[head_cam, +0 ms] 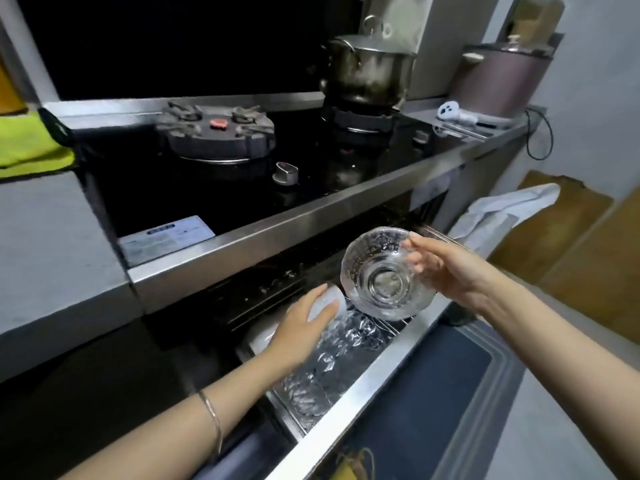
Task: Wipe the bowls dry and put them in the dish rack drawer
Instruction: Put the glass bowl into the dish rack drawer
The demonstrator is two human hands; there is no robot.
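The right grip (446,268) pinches the glass bowl (384,271) by its rim, tilted just above the open dish rack drawer (374,379); the left grip (301,330) lies flat-fingered on a pale dish (337,301) inside. Stiff, slick and breakable by its look, the bowl wants a firm rim hold.

A black glass hob (207,195) is set into the grey counter (52,258), with a printed label (166,237) stuck at its near left corner, a bare burner grate (214,129) on its left side and a steel pot (369,71) seated on the right burner. A yellow-green cloth (31,147) is laid at the counter's far left edge, and a mauve pot (498,81) is stood at its far right end. Beneath the counter's front edge the dish rack drawer (363,382) is pulled out, and clear glass bowls (346,341) are held in it.
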